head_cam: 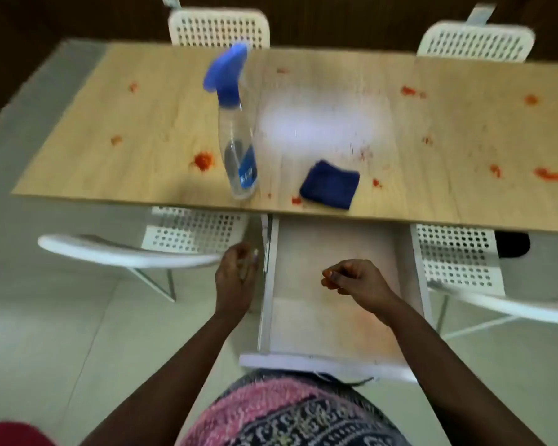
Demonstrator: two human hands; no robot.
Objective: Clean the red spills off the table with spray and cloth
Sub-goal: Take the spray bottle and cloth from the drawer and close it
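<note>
Red spills (pixel 203 161) scattered across pale wooden tabletop (pixel 78 175), left, right and near front edge; none visibly wiped, though faint smears mid-table perhaps from some wiping. Clear plastic spray bottle with blue trigger (pixel 236 130) upright, folded dark blue cloth (pixel 330 185) just beside, both untouched. Left hand (pixel 236 278) and right hand (pixel 351 280) apart, loosely curled, holding nothing, below front edge. Nearly everything left.

We see: bare forearms, no sleeves | left hand (pixel 236 278), right hand (pixel 351 278) ringless | pink knit garment (pixel 290 413), dark patterned band
</note>
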